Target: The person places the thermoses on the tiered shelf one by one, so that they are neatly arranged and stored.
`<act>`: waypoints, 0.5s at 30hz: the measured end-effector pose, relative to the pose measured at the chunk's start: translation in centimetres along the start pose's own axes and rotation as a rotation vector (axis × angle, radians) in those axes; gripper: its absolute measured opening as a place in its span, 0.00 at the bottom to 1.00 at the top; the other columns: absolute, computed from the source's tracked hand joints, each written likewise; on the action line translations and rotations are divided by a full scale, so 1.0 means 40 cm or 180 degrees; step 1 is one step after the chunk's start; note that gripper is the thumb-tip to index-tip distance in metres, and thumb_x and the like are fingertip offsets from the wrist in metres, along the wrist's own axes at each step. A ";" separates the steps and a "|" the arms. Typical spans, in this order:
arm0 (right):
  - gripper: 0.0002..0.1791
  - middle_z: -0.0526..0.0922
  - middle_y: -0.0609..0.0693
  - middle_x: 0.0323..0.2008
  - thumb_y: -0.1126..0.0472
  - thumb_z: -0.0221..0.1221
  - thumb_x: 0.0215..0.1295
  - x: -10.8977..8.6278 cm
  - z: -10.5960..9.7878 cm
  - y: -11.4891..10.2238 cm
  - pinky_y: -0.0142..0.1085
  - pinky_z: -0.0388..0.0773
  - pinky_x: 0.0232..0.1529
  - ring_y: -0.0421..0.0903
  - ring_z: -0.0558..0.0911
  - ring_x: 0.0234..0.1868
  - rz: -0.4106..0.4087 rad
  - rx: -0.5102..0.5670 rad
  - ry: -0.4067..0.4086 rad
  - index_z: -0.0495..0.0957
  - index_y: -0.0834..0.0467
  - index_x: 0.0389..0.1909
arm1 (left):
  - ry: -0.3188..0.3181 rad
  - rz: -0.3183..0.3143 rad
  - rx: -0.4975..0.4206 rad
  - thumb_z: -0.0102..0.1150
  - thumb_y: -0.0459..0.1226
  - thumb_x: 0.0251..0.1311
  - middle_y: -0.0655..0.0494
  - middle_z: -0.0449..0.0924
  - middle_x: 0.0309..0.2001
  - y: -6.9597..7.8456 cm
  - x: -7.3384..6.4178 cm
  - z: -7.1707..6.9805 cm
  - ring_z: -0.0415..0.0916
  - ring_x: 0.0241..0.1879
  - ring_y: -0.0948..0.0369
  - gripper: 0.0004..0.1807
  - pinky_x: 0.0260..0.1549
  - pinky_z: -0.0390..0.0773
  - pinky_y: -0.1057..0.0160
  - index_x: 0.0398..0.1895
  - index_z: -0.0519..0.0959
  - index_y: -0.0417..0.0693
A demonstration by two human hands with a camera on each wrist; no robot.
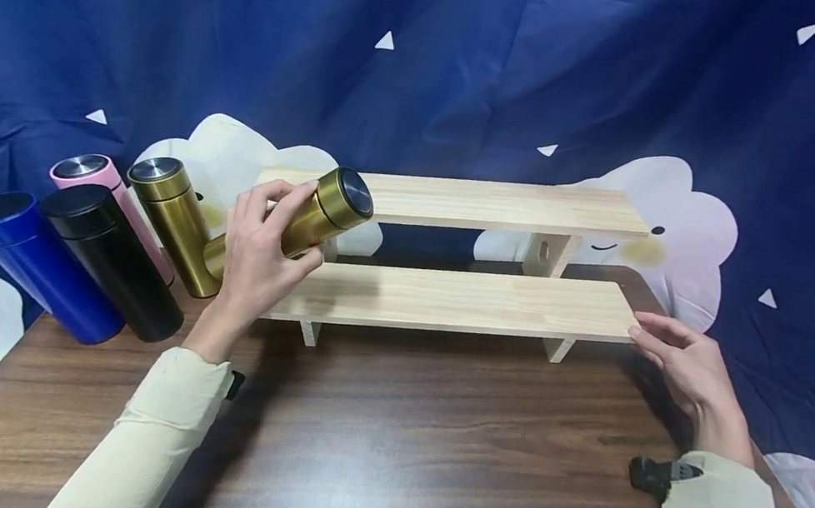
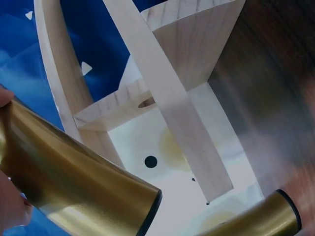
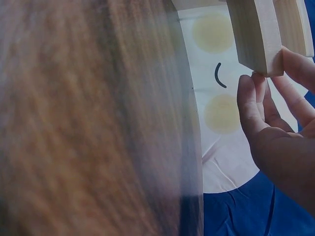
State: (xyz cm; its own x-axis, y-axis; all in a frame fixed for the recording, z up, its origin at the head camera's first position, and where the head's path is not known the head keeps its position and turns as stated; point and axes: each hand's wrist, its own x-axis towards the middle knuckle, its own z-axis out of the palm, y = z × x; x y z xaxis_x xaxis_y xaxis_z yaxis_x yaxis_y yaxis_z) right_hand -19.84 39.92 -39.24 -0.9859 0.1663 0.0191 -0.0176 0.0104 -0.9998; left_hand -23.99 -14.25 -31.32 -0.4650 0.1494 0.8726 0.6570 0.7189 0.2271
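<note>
A gold thermos flask [image 1: 313, 222] is gripped in my left hand [image 1: 261, 246], tilted with its dark-topped lid up and to the right above the left end of the lower board. Its body and black-rimmed base show in the left wrist view. My right hand [image 1: 688, 378] holds the right end of the two-tier wooden shelf's [image 1: 448, 296] lower board, fingertips at the corner. In the right wrist view the fingers [image 3: 253, 110] and thumb meet at the board's end. A second gold flask [image 1: 180, 228] leans upright at the left of the shelf.
At the left stand a pink flask [image 1: 138, 232], a black flask [image 1: 115, 267] and a blue flask [image 1: 46, 272], close together. The upper board [image 1: 504, 202] sits behind and above the lower one. A brown wooden table [image 1: 416, 439] lies beneath, with a blue cloth [image 1: 459, 67] behind.
</note>
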 end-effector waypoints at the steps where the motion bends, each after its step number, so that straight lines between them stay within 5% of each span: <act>1: 0.11 0.86 0.38 0.35 0.66 0.71 0.61 0.000 0.000 0.000 0.23 0.79 0.40 0.31 0.84 0.37 0.0001 0.0004 -0.0004 0.86 0.48 0.41 | -0.0007 0.0017 0.0003 0.71 0.34 0.41 0.42 0.74 0.55 0.001 0.001 0.001 0.68 0.51 0.41 0.39 0.48 0.62 0.41 0.65 0.77 0.51; 15: 0.13 0.86 0.40 0.36 0.71 0.67 0.62 0.001 -0.001 0.005 0.23 0.79 0.41 0.32 0.84 0.38 -0.0115 0.0198 -0.0092 0.86 0.50 0.40 | -0.0083 0.0136 0.0013 0.72 0.35 0.41 0.43 0.74 0.53 0.022 0.033 0.027 0.68 0.51 0.43 0.39 0.46 0.62 0.44 0.65 0.77 0.52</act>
State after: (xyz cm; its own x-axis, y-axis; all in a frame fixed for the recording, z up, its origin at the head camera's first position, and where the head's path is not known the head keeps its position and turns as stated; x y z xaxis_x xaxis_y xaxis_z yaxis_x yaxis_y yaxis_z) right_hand -19.89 39.98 -39.43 -0.9888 0.1383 0.0558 -0.0627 -0.0457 -0.9970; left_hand -24.65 -12.69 -30.43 -0.4518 0.1976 0.8699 0.6742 0.7143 0.1879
